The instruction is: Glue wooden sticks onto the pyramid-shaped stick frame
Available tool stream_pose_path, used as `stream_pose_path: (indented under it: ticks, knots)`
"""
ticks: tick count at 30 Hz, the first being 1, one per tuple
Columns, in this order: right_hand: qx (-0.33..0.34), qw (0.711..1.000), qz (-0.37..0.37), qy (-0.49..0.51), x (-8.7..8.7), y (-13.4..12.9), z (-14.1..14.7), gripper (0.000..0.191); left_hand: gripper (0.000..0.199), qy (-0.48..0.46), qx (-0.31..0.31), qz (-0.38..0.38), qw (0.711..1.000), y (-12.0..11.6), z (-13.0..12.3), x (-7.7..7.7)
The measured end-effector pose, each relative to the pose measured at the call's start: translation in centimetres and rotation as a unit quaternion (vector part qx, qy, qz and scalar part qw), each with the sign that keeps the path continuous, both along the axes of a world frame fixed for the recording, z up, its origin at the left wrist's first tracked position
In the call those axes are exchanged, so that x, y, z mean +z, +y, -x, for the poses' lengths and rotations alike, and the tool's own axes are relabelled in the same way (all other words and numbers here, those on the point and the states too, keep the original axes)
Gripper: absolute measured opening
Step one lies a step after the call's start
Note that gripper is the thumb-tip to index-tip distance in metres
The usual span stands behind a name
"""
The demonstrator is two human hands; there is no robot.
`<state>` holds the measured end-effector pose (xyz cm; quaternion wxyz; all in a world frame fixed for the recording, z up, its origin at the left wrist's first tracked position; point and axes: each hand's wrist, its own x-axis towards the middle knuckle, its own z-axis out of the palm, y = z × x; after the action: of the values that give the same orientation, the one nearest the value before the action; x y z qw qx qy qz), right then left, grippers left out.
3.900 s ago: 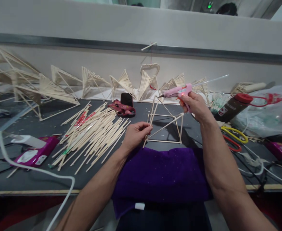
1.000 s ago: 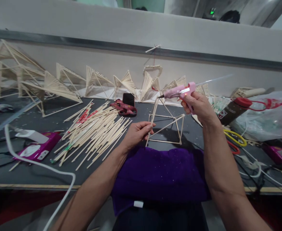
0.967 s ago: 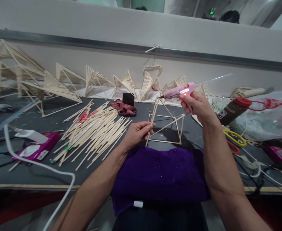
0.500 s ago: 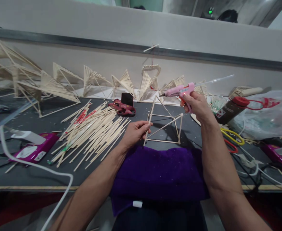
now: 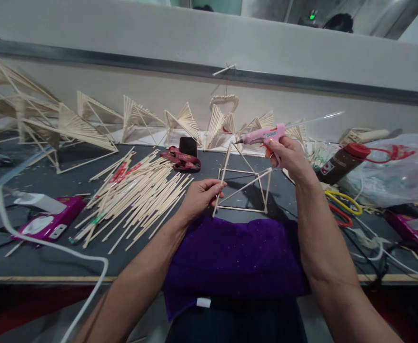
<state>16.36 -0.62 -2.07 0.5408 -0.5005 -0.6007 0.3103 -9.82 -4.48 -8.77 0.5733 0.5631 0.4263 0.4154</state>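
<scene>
Between the thumb and fingers of my left hand (image 5: 206, 194) is pinched a thin wooden stick (image 5: 223, 170), slanting up along the left side of a stick frame (image 5: 243, 208). The frame stands on the dark table, made of several sticks joined at the corners. My right hand (image 5: 292, 156) grips a pink glue gun (image 5: 262, 136), its nozzle pointing left near the stick's upper end. A clear glue stick (image 5: 319, 119) juts from the gun's back. Whether the nozzle touches the wood I cannot tell.
Loose wooden sticks (image 5: 141, 200) lie in a pile at left, near a phone (image 5: 188, 146) and red strap (image 5: 180, 159). Finished stick models (image 5: 184, 124) line the wall. Purple power strips (image 5: 50, 221), a white cable (image 5: 69, 253), a brown bottle (image 5: 343, 164) and purple cloth (image 5: 235, 257) surround the work.
My right hand has shifted slightly left with the glue gun, bringing the nozzle closer to the stick's upper end. My left hand keeps its hold on the stick.
</scene>
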Motion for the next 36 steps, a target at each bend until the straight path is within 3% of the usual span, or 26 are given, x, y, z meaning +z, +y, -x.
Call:
stream_pose_path:
  ticks: [7, 13, 16, 20, 26, 32, 36]
  knots:
    - [-0.027, 1.0, -0.003, -0.012, -0.2, 0.4, -0.2, 0.031, 0.037, 0.007, 0.0, 0.003, 1.0, 0.1, 0.0, -0.2]
    - [-0.139, 0.988, -0.026, 0.069, -0.4, -0.3, -2.1, 0.029, 0.04, 0.022, 0.005, -0.002, 1.0, 0.2, 0.0, 0.2]
    - [-0.187, 0.98, 0.007, 0.065, -1.7, -1.6, -3.9, 0.027, 0.039, 0.014, -0.002, -0.014, 1.0, 0.1, -0.1, 0.4]
    - [-0.276, 0.956, 0.088, 0.039, -4.7, -3.0, -5.9, 0.025, 0.039, 0.003, -0.01, -0.027, 1.0, -0.1, -0.1, 0.4]
    - [-0.361, 0.925, 0.114, 0.043, -8.7, -2.7, -8.2, 0.024, 0.042, 0.0, -0.009, -0.033, 0.999, 0.1, 0.2, 0.0]
    - [-0.423, 0.896, 0.132, 0.031, -10.4, -3.1, -10.3, 0.014, 0.041, 0.021, -0.011, -0.037, 0.999, 0.4, 0.3, -0.3]
    - [-0.395, 0.908, 0.126, 0.058, -10.7, -3.5, -10.7, 0.016, 0.039, 0.03, -0.016, -0.043, 0.999, 0.3, 0.2, -0.2]
